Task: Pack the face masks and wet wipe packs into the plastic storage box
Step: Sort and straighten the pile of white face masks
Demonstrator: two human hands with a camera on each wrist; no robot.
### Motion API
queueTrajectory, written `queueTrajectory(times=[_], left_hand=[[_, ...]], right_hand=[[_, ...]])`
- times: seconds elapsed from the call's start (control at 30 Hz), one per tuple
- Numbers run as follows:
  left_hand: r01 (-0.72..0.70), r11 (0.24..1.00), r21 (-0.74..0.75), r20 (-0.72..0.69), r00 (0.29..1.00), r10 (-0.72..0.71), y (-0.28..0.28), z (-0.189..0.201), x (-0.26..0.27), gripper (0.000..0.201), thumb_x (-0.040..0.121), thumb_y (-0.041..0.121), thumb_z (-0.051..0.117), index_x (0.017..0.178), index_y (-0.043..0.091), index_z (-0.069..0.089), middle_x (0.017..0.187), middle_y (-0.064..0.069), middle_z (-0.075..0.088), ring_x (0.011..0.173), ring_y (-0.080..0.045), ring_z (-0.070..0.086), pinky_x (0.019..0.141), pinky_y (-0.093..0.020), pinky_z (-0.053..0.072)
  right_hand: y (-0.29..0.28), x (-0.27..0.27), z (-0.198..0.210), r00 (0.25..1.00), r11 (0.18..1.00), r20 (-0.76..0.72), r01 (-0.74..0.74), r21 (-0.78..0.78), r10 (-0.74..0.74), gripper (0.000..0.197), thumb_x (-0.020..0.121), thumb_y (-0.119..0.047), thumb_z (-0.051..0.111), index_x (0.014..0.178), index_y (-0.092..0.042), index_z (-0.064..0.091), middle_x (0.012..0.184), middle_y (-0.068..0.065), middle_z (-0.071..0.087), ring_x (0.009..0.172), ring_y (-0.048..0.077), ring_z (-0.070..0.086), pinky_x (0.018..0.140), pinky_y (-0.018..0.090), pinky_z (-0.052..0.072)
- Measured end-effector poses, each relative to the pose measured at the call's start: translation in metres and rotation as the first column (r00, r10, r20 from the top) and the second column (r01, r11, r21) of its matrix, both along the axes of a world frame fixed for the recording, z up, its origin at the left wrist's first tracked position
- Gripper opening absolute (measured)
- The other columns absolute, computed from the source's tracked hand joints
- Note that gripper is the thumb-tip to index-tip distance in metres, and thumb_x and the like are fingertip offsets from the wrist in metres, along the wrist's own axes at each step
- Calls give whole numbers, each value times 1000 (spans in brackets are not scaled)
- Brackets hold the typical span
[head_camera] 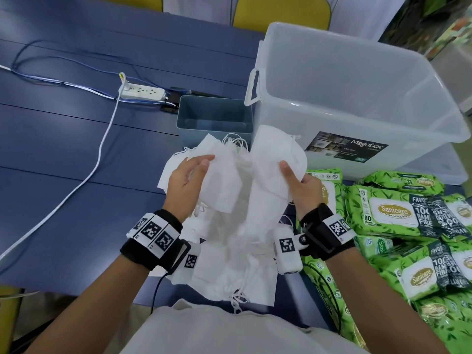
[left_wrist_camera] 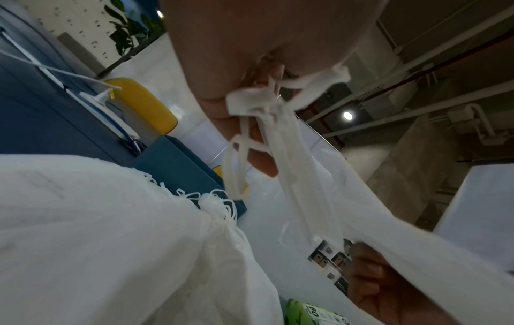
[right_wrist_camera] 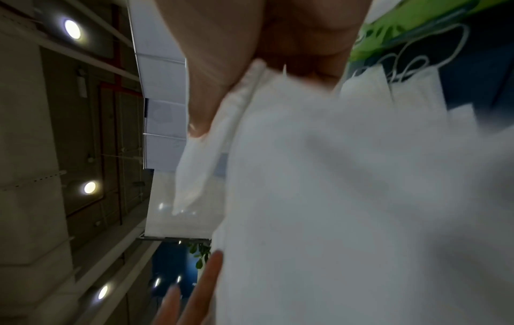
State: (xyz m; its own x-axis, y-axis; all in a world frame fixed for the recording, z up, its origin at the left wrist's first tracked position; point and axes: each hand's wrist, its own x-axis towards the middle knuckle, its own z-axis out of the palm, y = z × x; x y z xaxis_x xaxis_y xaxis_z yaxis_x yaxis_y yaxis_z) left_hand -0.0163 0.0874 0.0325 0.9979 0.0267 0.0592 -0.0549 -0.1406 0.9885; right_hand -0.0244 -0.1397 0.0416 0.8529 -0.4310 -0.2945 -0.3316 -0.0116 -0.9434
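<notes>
Blue table (head_camera: 76,139); storage box (head_camera: 357,98) at 1 o'clock sat empty. Both hands, left hand (head_camera: 186,180) and right hand (head_camera: 304,187), pinched face masks (head_camera: 240,200); wipe packs (head_camera: 398,213) at 3 o'clock unpacked.

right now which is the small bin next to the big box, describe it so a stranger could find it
Start at the big clear plastic storage box standing at the back right of the blue table. Against its left wall, under the white handle, sits the small bin, just beyond the white face masks the two hands hold. Unlike the clear box, it is low, opaque and grey-blue.
</notes>
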Motion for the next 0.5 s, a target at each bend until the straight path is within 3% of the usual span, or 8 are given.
queueTrajectory(times=[0.07,0.13,0.17,0.23,0.33,0.4,0.47,0.5], left_hand=[[31,999,-18,-21,999,-32,-5,1,2,34,88,38,47,110,20,67,116,6,65,106,6,54,90,-7,38],[77,997,-7,-39,996,-77,-15,2,2,32,85,42,53,110,26,64,118,4,63,109,4,55,95,-12,39],[97,995,-7,-49,994,-97,-20,2,2,33,82,47,57,109,29,63,118,3,63,109,1,56,97,-17,41],[130,991,-32,-65,989,-132,-28,0,0,35,75,52,61,106,35,62,115,-1,63,109,-10,60,97,-31,47],[104,995,3,-66,992,-104,-31,-2,-2,28,75,44,67,102,40,59,112,-4,64,106,-19,62,93,-42,51],[46,999,27,-75,996,-44,-29,-3,0,24,80,28,70,102,31,60,110,-6,65,103,-21,62,92,-43,51],[-15,1000,27,-98,995,18,-25,-5,3,21,83,19,71,103,17,63,105,-8,68,99,-23,63,90,-46,51],[-42,999,27,-108,993,45,-22,-4,4,24,82,22,73,102,12,65,102,-7,69,97,-24,64,89,-47,51]], right_hand=[[9,-1,-2,999,999,2,-34,20,34,81,60,-62,77,84,14,64,80,23,70,63,15,58,63,30,51],[22,-1,-3,998,998,-13,-66,-11,66,105,40,-75,75,87,18,61,84,29,67,63,19,55,60,36,49],[28,-1,-6,996,996,-10,-93,-10,93,102,36,-77,74,79,15,62,74,26,68,60,19,53,56,33,45],[39,-4,-8,992,992,-20,-127,-27,126,76,41,-73,72,59,-1,58,55,12,54,51,17,44,48,26,33],[47,-9,-11,989,989,-24,-149,-5,149,50,66,-48,78,41,-19,45,44,-7,44,42,8,36,44,20,27],[45,-11,-13,975,975,-19,-223,-11,223,36,72,-33,79,49,-15,58,52,-3,57,49,9,47,47,23,37],[43,-15,-9,929,929,0,-371,-5,371,19,72,-19,80,72,-5,68,70,4,69,61,11,58,58,31,49],[40,-17,-9,899,900,15,-437,1,437,13,72,-12,80,78,-6,69,71,-2,71,62,7,59,59,25,51]])
